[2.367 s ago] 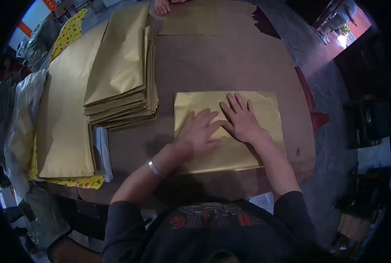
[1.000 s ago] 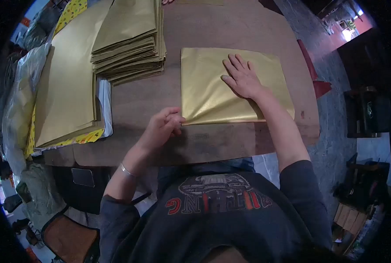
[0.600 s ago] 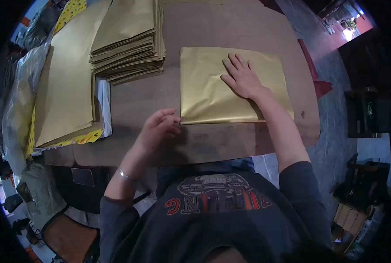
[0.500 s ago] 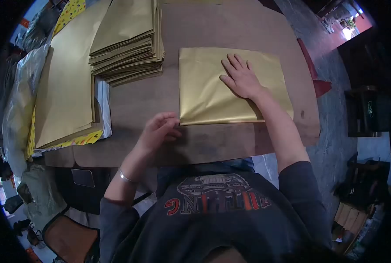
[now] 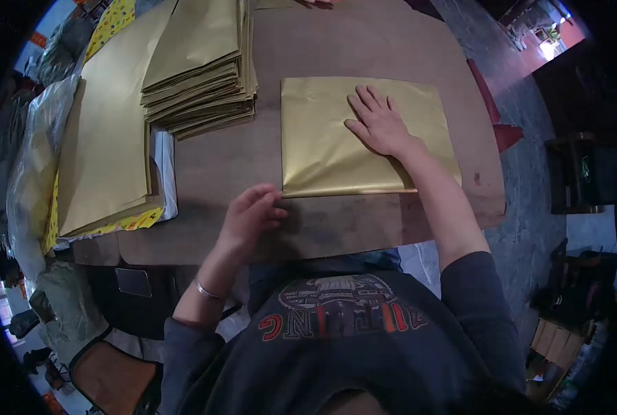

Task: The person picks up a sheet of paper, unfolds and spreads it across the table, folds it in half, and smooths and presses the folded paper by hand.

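Head view: where is the gold sheet (image 5: 315,149) lying?

"It's lying flat on the brown tabletop (image 5: 211,166), right in front of the person. Soft creases are running across its lower left part, and its near edge is catching the light."

"And what is the right hand (image 5: 381,126) doing?"

"It's resting palm down on the upper middle of the sheet. The fingers are lying apart, so that grip is staying loose and isn't closing on anything."

"How about the left hand (image 5: 253,211)?"

"That one is hovering by the sheet's near left corner, with its fingers curling. Thumb and forefinger are sitting close together there, but I cannot tell whether that grip is pinching the corner or only stopping just beside it. A silvery bracelet (image 5: 207,289) is circling the wrist."

"What else is sharing the tabletop?"

"A thick stack of gold paper (image 5: 198,34) is standing beyond the left hand, its layers showing unevenly along the near end. Left of it, larger gold sheets (image 5: 108,131) are lying on a yellow patterned cover (image 5: 118,19). At the far edge, part of another person's hand (image 5: 316,2) is showing."
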`<state>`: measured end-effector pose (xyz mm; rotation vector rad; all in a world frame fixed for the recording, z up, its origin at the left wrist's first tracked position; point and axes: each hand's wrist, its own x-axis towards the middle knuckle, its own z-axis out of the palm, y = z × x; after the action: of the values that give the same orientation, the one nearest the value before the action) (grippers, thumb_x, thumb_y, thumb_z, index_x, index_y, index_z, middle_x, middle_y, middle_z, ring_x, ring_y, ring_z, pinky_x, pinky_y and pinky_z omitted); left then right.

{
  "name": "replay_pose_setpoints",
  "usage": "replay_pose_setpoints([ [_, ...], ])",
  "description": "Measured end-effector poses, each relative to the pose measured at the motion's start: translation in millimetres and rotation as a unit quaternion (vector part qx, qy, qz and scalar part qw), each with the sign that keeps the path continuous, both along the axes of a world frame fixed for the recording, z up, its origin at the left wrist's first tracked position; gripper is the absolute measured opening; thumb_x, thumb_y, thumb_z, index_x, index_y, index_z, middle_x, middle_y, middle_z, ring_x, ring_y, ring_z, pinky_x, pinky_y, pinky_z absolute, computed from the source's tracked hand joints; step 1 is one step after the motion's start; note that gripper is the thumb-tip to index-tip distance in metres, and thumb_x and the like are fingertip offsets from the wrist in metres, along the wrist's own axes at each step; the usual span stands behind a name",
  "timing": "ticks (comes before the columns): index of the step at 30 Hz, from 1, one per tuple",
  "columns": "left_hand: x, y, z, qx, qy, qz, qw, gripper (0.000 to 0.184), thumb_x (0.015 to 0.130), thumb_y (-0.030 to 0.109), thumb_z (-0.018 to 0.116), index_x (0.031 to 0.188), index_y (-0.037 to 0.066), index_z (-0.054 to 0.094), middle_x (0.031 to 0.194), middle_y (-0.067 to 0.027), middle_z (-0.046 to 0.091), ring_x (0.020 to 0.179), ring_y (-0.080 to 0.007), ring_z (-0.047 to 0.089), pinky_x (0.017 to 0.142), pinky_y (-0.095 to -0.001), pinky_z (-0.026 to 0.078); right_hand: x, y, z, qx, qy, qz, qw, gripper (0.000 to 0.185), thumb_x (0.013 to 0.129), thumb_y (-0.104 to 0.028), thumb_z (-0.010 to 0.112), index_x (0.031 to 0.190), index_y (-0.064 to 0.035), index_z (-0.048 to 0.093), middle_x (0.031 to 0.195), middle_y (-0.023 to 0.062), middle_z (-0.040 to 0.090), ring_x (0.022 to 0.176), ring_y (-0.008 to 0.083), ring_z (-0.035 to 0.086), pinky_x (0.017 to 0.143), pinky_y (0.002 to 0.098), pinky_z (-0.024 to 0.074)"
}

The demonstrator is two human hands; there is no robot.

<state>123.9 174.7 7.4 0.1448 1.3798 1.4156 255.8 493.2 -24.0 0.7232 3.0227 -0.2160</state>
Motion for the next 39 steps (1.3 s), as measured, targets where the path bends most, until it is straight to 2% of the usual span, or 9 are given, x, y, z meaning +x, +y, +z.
replay_pose_setpoints([
  [4, -5.9, 3.2, -8.1, 0.026, -0.063, 0.004, 0.998, 0.032, 0.101, 0.020, 0.055, 0.130, 0.006, 0.051, 0.111, -0.0062, 0.066, 0.091, -0.0179, 0.068, 0.074, -0.0287, 0.054, -0.2, -0.1, 0.0, 0.003, 0.001, 0.000, 1.000, 0.065, 0.099, -0.049, 0.040, 0.150, -0.0097, 0.033, 0.160, 0.0145, 0.021, 0.148, 0.0325, 0.016, 0.118, 0.0547, 0.0145],
  [9, 5.7, 21.1, -15.2, 0.143, 0.214, -0.072, 0.964, 0.044, 0.094, 0.003, 0.060, 0.135, 0.001, 0.044, 0.102, -0.0045, 0.065, 0.088, -0.0113, 0.065, 0.077, -0.0254, 0.053, -0.5, 0.0, 0.0, 0.010, -0.001, -0.003, 1.000, 0.066, 0.100, -0.055, 0.036, 0.150, -0.0121, 0.033, 0.159, 0.0135, 0.023, 0.149, 0.0317, 0.015, 0.119, 0.0539, 0.0144],
  [16, 3.0, 19.5, -29.0, 0.134, 0.310, -0.093, 0.937, 0.048, 0.088, -0.005, 0.066, 0.132, 0.000, 0.047, 0.095, -0.0020, 0.064, 0.085, -0.0081, 0.062, 0.076, -0.0227, 0.052, 0.1, 0.0, -0.4, 0.019, -0.006, 0.000, 1.000, 0.064, 0.100, -0.052, 0.035, 0.150, -0.0127, 0.034, 0.159, 0.0134, 0.023, 0.148, 0.0310, 0.018, 0.118, 0.0535, 0.0165],
  [25, -17.9, 6.1, -10.3, 0.012, 0.435, -0.133, 0.890, 0.027, 0.092, -0.001, 0.064, 0.118, 0.001, 0.059, 0.090, -0.0010, 0.064, 0.081, -0.0063, 0.058, 0.072, -0.0220, 0.049, 0.0, -2.5, 3.6, 0.025, -0.004, 0.002, 1.000, 0.064, 0.100, -0.050, 0.037, 0.150, -0.0111, 0.033, 0.159, 0.0136, 0.024, 0.148, 0.0312, 0.017, 0.118, 0.0539, 0.0175],
  [29, -8.5, 43.2, -10.1, 0.075, 0.462, 0.018, 0.884, 0.015, 0.091, 0.001, 0.063, 0.105, 0.000, 0.066, 0.092, -0.0082, 0.068, 0.079, -0.0145, 0.065, 0.074, -0.0258, 0.053, 0.6, -1.5, 1.0, 0.005, 0.010, -0.001, 1.000, 0.064, 0.100, -0.050, 0.039, 0.151, -0.0113, 0.033, 0.159, 0.0139, 0.023, 0.149, 0.0320, 0.016, 0.118, 0.0535, 0.0171],
  [32, 2.4, 86.1, 9.9, 0.172, 0.581, -0.063, 0.793, 0.023, 0.092, 0.007, 0.061, 0.114, 0.000, 0.062, 0.110, -0.0162, 0.066, 0.099, -0.0294, 0.065, 0.088, -0.0351, 0.051, 1.0, -2.8, 4.0, 0.004, 0.007, -0.001, 1.000, 0.064, 0.100, -0.050, 0.039, 0.150, -0.0115, 0.034, 0.160, 0.0138, 0.023, 0.149, 0.0317, 0.016, 0.118, 0.0536, 0.0166],
  [34, -4.0, 105.3, -7.5, 0.113, 0.725, -0.170, 0.658, 0.040, 0.093, 0.019, 0.060, 0.129, 0.003, 0.055, 0.136, -0.0201, 0.052, 0.129, -0.0395, 0.046, 0.106, -0.0483, 0.038, 0.8, -3.9, 4.4, 0.010, 0.003, -0.003, 1.000, 0.063, 0.100, -0.050, 0.038, 0.150, -0.0117, 0.034, 0.160, 0.0138, 0.022, 0.149, 0.0316, 0.016, 0.118, 0.0535, 0.0166],
  [35, -8.7, 106.4, -21.4, 0.008, 0.730, -0.276, 0.625, 0.057, 0.094, 0.037, 0.055, 0.143, 0.007, 0.044, 0.154, -0.0187, 0.031, 0.146, -0.0381, 0.022, 0.114, -0.0587, 0.020, 0.5, -4.7, 5.0, 0.008, 0.003, -0.004, 1.000, 0.064, 0.100, -0.050, 0.039, 0.150, -0.0116, 0.034, 0.160, 0.0138, 0.022, 0.149, 0.0317, 0.016, 0.118, 0.0538, 0.0166],
  [39, -14.8, 102.3, -29.1, -0.012, 0.752, -0.329, 0.572, 0.063, 0.096, 0.049, 0.046, 0.147, 0.013, 0.041, 0.159, -0.0172, 0.023, 0.149, -0.0351, 0.015, 0.114, -0.0654, 0.013, 1.9, -2.7, 0.0, 0.014, 0.017, -0.003, 1.000, 0.064, 0.099, -0.050, 0.040, 0.150, -0.0112, 0.035, 0.159, 0.0145, 0.023, 0.148, 0.0320, 0.017, 0.117, 0.0553, 0.0169],
])
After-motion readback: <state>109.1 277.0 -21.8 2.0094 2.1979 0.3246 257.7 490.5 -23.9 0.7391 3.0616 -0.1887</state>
